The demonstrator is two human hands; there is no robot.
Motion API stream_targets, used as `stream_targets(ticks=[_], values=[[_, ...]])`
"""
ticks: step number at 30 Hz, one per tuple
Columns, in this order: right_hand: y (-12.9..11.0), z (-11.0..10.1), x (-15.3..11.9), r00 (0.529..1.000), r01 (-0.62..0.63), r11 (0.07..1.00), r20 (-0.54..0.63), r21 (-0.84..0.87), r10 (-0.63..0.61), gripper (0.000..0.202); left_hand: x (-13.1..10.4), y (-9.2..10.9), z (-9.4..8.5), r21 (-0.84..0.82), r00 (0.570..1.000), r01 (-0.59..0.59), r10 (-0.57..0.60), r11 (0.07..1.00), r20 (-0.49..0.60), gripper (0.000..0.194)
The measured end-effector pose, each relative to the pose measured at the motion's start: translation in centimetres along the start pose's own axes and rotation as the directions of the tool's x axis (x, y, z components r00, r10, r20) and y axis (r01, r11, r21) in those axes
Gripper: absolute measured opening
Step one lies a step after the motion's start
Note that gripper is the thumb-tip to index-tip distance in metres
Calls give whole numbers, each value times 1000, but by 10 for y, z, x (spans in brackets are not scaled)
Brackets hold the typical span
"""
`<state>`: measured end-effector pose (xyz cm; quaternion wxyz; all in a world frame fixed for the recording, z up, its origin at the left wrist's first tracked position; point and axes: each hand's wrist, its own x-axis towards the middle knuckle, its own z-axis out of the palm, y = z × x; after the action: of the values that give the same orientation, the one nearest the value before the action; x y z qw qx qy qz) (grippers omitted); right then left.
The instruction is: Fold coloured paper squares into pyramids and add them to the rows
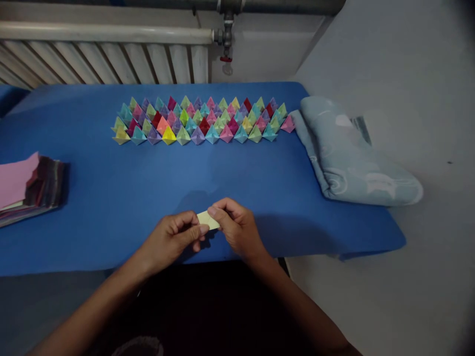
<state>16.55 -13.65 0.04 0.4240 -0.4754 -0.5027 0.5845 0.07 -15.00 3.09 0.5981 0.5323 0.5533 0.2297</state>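
A small pale-yellow folded paper point(208, 220) is held up between both hands, just above the front part of the blue-covered table point(148, 183). My left hand point(177, 236) pinches its left and lower edge between thumb and fingers. On the other side, my right hand point(237, 225) grips the upper right corner, thumb on top. Fingers cover both ends of the paper, so its full shape is hidden. Beyond the hands, several rows of folded paper boats point(198, 136) in many colours stand close together across the table.
At the left edge lies a stack of coloured paper point(18, 178), pink on top. A folded grey-blue blanket point(356, 158) rests at the right end, partly over the table's edge. Behind the table are a white radiator point(156, 62) and a valve with a red handle point(226, 59).
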Motion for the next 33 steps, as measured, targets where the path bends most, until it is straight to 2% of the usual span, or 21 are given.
stream_targets(ticks=[6, 13, 18, 22, 25, 28, 30, 33], values=[[0, -1, 1, 999, -15, 1000, -30, 15, 16, 25, 2, -1, 3, -28, 999, 3, -3, 1000, -35, 28], [1, -2, 4, 993, -90, 994, 81, 59, 85, 19, 0, -3, 4, -10, 993, -80, 78, 997, -88, 27], [3, -4, 6, 995, -74, 997, 68, 37, 71, 19, 2, -4, 2, -3, 997, -51, 50, 999, -52, 29], [2, -3, 7, 987, -130, 990, 104, 62, 123, 21, 4, 4, -4, -38, 999, -31, 30, 999, -23, 28], [-1, -4, 6, 978, -172, 982, 136, 74, 161, 22, 5, 7, -9, -28, 995, -46, 43, 999, -88, 31], [-2, -6, 5, 965, -187, 982, 192, 17, 181, 24, 5, 3, -12, -37, 983, -59, 51, 998, -177, 30], [-1, -8, 4, 960, -171, 985, 221, -23, 172, 24, 6, -1, -12, -90, 981, -44, 26, 995, -192, 29], [3, -7, 4, 972, -127, 992, 198, -7, 126, 25, 9, -7, -11, -190, 985, -16, -17, 982, -171, 27]])
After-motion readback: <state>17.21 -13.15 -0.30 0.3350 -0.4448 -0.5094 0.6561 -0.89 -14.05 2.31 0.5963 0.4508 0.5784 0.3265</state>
